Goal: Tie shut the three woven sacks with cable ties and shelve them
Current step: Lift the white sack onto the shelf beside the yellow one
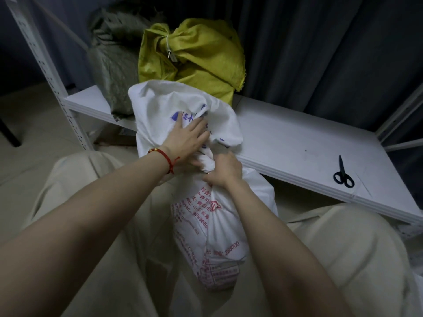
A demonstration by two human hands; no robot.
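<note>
Right hand (225,171) grips white sack (220,227) (left hand (185,139) presses)

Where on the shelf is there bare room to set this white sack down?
The widest bare patch of the shelf lies between the yellow sack and the scissors, back to the curtain. The left end is crowded: the green sack and yellow sack stand there, with the white sack in front.
</note>
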